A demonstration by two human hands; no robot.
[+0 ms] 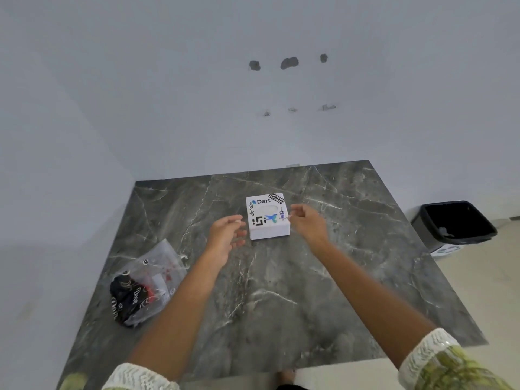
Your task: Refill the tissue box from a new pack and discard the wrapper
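**A:** Where's the tissue box (pixel 267 216) right now?

**B:** Sitting flat on the dark marble table (pixel 323 277), toward the far side and about midway across. It's a white square box with stickers on the lid. No tissue shows at the oval slot on top, as far as I can tell.

**A:** And the hands?

**B:** One on each side of it. The left hand (pixel 226 239) is just left of the box, fingers loosely spread and curled, gripping nothing. The right hand (pixel 308 222) is at the box's right edge, fingers bent with the tips at or just short of the corner; I can't say whether they touch. It holds nothing either.

**A:** So how far along are we?

**B:** Hard to call. The wrapper (pixel 146 288), a crumpled clear and black plastic pack, lies on the near left of the table, well apart from the box. It looks opened, though I can't tell whether tissues remain inside.

**A:** And the discarding?

**B:** Not done. The wrapper is on the table, and the black bin (pixel 453 223) stands on the floor off the right edge. My guess is the box is either about to be opened or has just been closed; the wrapper's trip to the bin is left.
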